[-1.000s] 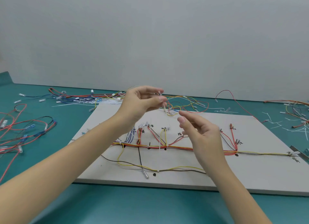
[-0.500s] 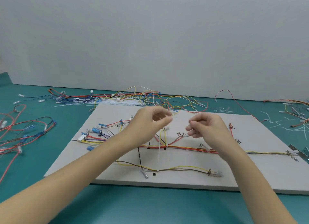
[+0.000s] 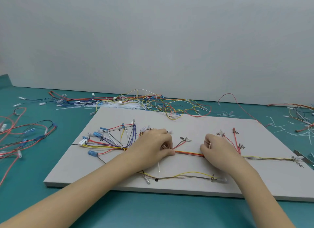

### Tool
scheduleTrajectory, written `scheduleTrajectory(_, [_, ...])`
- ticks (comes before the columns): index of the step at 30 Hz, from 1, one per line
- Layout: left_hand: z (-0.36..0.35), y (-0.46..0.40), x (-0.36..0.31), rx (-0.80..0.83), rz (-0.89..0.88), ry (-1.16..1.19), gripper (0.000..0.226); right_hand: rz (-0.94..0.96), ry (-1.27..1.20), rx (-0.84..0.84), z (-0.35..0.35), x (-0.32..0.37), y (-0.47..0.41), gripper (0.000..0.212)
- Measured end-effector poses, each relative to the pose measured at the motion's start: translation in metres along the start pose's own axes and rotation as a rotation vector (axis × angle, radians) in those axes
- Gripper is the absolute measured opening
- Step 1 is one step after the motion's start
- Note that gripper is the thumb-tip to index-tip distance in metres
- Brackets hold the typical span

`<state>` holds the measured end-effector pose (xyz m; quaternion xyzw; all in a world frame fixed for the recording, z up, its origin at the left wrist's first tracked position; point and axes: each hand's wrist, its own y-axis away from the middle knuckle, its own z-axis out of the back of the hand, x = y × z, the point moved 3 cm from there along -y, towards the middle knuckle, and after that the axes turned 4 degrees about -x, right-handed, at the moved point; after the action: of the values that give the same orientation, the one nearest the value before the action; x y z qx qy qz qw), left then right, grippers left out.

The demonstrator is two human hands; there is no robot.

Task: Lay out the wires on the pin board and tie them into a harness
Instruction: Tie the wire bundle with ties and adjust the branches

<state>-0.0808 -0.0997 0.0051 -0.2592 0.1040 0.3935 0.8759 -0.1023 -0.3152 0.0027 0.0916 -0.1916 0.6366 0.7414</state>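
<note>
Counter [image 3: 119,209]: teal, holding pin board [image 3: 195,125].
Hands: left hand [image 3: 153,146], right hand [image 3: 217,148] both pinching wire trunk [image 3: 188,153].
Progress: wires mostly routed; tying ongoing.

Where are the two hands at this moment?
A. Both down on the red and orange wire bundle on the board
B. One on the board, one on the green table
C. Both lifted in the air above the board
A: the left hand and the right hand both rest on the wire bundle that runs across the board.

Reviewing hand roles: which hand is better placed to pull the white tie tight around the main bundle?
Probably left. The left hand sits on the main bundle directly above the white tie; the right hand grips the bundle farther along.
</note>
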Motion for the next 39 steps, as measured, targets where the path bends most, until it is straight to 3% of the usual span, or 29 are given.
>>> scheduleTrajectory(7, [-0.001,-0.003,-0.003,0.028,-0.053,-0.094,0.019,0.079,0.102,-0.017,-0.003,0.008,0.006,0.017])
scheduleTrajectory(17, [0.0,-0.006,-0.006,0.084,-0.065,-0.149,0.016,0.03,-0.044,-0.08,-0.001,0.004,0.005,0.018])
scheduleTrajectory(29, [0.0,-0.004,-0.007,0.08,-0.103,-0.209,0.013,0.12,-0.1,0.03,0.002,-0.003,0.002,0.021])
scheduleTrajectory(39, [0.039,0.04,0.034,0.071,-0.021,-0.154,0.013,0.345,-0.181,0.126,-0.024,0.049,0.02,0.019])
